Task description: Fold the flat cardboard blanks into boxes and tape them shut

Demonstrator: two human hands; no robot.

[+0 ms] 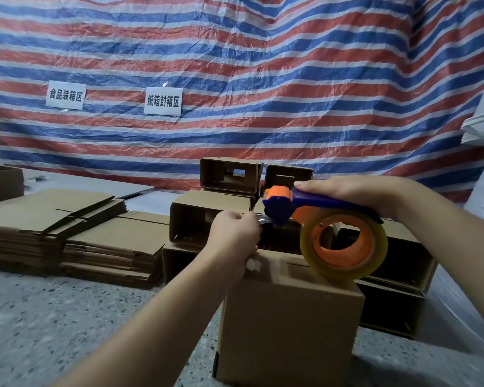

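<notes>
A folded cardboard box stands upright on the floor in front of me, its top flaps down. Above it my right hand grips the blue handle of an orange and blue tape dispenser that carries a roll of clear tape. The roll's lower edge rests near the box top. My left hand pinches the free end of the tape at the dispenser's mouth, its heel against the box's far left top edge. Two stacks of flat cardboard blanks lie to the left.
Several folded open-ended boxes are piled behind and to the right of the one in front. A striped red, white and blue tarp with two paper signs hangs behind. The floor is speckled stone. Another box sits far left.
</notes>
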